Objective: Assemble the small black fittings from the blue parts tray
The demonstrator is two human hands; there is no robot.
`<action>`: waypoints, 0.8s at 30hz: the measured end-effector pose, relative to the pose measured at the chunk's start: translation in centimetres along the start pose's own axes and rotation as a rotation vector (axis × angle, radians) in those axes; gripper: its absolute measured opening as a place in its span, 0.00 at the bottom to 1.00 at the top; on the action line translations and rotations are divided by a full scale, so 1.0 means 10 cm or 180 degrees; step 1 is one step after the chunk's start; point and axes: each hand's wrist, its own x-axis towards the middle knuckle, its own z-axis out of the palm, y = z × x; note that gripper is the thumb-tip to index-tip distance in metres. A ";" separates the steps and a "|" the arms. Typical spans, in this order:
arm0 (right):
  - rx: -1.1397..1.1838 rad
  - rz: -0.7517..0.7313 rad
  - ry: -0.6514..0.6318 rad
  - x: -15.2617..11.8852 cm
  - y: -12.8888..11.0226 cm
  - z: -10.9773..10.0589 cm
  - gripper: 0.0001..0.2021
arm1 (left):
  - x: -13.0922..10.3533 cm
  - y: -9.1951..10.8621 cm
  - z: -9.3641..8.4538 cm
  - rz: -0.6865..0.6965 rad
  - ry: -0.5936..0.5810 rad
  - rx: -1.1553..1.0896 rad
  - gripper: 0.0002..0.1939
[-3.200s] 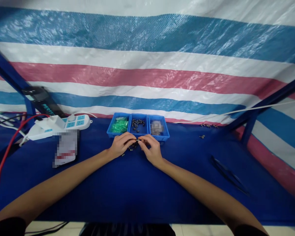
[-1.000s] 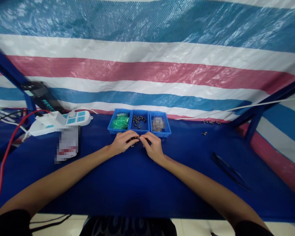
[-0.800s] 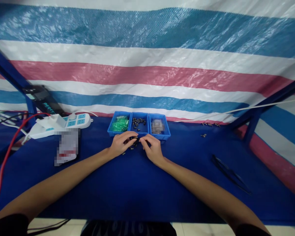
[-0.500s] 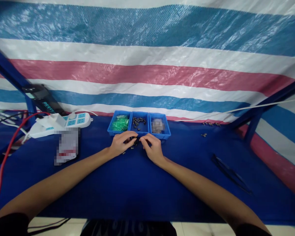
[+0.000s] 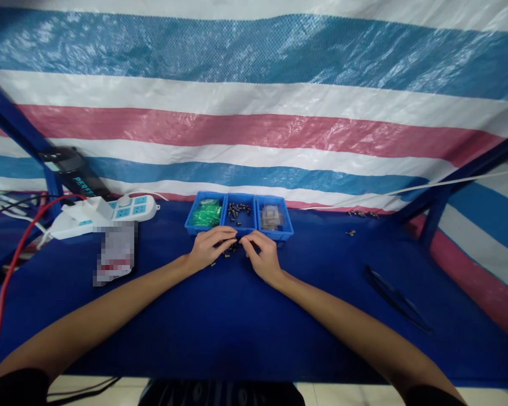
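Observation:
Three blue bins stand side by side at the back middle of the table. Green packets (image 5: 207, 213) fill the left one, dark screws (image 5: 238, 210) lie in the middle one, and clear plastic pieces (image 5: 271, 217) in the right one. Just in front, my left hand (image 5: 211, 247) has its thumb and fingertips brought together. Facing it across a small gap, my right hand (image 5: 262, 256) pinches with thumb and index finger. Whatever either hand grips is too small to make out. Several loose screws (image 5: 227, 255) lie on the table beside and below my left fingertips.
At the left are a white power strip (image 5: 131, 207), a dark bottle (image 5: 78, 172), a blurred-out phone-like object (image 5: 117, 254) and a red cable (image 5: 8, 276). Black-framed glasses (image 5: 395, 299) lie at the right. Small screws (image 5: 351, 233) are scattered at the back right.
The thumb and fingers of my left hand have drawn slightly closer together. My right hand has hardly moved.

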 end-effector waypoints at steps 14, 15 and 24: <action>0.0081 -0.0131 -0.0023 -0.01 0.02 0.01 0.06 | 0.00 -0.02 -0.01 0.0076 -0.0049 -0.0005 0.05; 0.0092 -0.0172 -0.0037 -0.01 0.02 0.02 0.06 | 0.00 -0.03 -0.02 0.0071 -0.0070 -0.0022 0.05; 0.0133 -0.0350 -0.0134 -0.02 0.05 0.04 0.07 | 0.01 -0.03 -0.03 0.0073 -0.0306 -0.0064 0.10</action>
